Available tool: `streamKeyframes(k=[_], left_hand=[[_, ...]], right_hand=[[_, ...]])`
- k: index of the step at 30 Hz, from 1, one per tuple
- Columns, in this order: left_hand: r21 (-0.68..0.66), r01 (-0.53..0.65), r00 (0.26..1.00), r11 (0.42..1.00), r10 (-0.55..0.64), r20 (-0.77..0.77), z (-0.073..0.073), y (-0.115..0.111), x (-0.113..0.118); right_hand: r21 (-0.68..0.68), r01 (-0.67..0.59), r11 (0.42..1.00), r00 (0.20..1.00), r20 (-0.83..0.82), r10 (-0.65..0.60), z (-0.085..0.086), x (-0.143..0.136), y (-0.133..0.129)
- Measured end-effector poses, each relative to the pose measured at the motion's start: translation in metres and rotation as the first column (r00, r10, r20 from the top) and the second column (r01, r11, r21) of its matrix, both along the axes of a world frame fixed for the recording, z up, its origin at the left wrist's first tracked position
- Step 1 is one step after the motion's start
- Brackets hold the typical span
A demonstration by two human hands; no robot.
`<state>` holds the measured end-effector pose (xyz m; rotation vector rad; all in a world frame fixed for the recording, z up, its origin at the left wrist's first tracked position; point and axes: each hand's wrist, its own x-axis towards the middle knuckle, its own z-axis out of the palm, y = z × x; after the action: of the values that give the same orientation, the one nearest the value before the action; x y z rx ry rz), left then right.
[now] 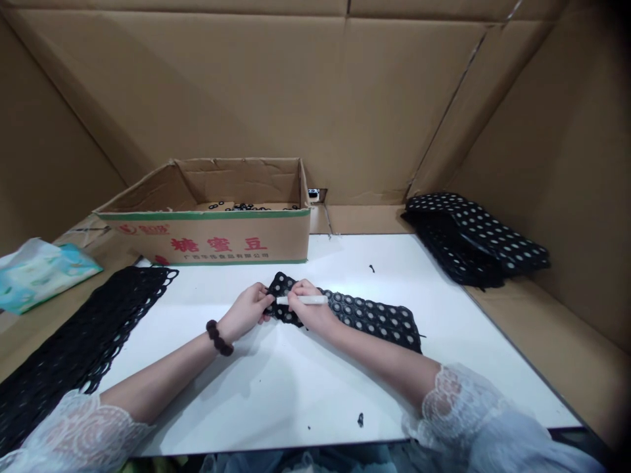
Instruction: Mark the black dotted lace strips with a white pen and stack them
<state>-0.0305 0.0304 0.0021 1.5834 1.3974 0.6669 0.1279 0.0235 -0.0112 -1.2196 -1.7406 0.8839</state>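
A black strip of ring-patterned material with rows of pale round dots [374, 315] lies slantwise on the white table. My left hand [249, 305] pinches its left end between thumb and fingers. In my right hand [310, 309] is a slim white pen-shaped tool [315, 299], held sideways above the left part of the strip. My right fingers cover part of the tool, and its working tip is too small to make out. The right wrist and forearm pass over the lower edge of the strip.
Behind my hands stands an open cardboard box [236, 253] with black rings inside. More black lacy material [73, 335] lies at left, near a tissue pack [44, 272]. Folded dotted pieces [483, 236] are stacked at right. Black scraps [360, 419] dot the table; cardboard walls surround it.
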Motion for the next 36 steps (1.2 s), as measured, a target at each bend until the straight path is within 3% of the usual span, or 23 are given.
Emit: streamKeyframes(k=[3, 5, 9, 13, 16, 20, 26, 32, 36], left_hand=[[0.231, -0.014, 0.982, 0.973, 0.056, -0.178, 0.000, -0.009, 0.006], [0.358, 0.037, 0.941, 0.933, 0.088, -0.325, 0.001, -0.016, 0.011], [0.375, 0.134, 0.868, 0.917, 0.075, -0.491, 0.003, -0.026, 0.018], [0.375, 0.148, 0.886, 0.915, 0.046, -0.462, 0.005, -0.024, 0.014], [0.283, 0.066, 0.964, 0.957, 0.011, -0.264, 0.003, -0.013, 0.004], [-0.025, 0.030, 0.998, 0.999, -0.029, 0.047, -0.003, 0.004, -0.008], [-0.062, 0.040, 0.998, 0.997, -0.037, 0.048, 0.002, 0.006, -0.011], [-0.173, 0.264, 0.965, 0.949, -0.260, 0.045, 0.014, 0.004, -0.017], [-0.220, 0.202, 0.979, 0.954, -0.195, 0.055, 0.012, 0.005, -0.019]], right_hand=[[-0.006, 0.012, 1.000, 1.000, 0.027, -0.011, -0.004, -0.001, 0.002], [0.036, -0.002, 0.999, 0.999, 0.050, 0.001, -0.006, -0.002, 0.002], [0.065, -0.035, 0.997, 0.984, 0.175, 0.023, -0.004, -0.006, -0.002], [0.073, -0.026, 0.997, 0.960, 0.281, 0.004, -0.001, -0.009, -0.003], [0.070, 0.010, 0.998, 0.981, 0.191, -0.023, -0.003, -0.008, 0.001], [-0.023, 0.084, 0.996, 0.996, 0.036, -0.083, -0.002, -0.003, 0.006], [-0.139, 0.047, 0.989, 0.995, -0.082, -0.059, 0.007, 0.002, 0.002], [-0.100, 0.004, 0.995, 1.000, 0.002, -0.004, 0.007, 0.002, -0.001], [-0.097, -0.016, 0.995, 1.000, 0.022, 0.018, 0.007, 0.001, -0.001]])
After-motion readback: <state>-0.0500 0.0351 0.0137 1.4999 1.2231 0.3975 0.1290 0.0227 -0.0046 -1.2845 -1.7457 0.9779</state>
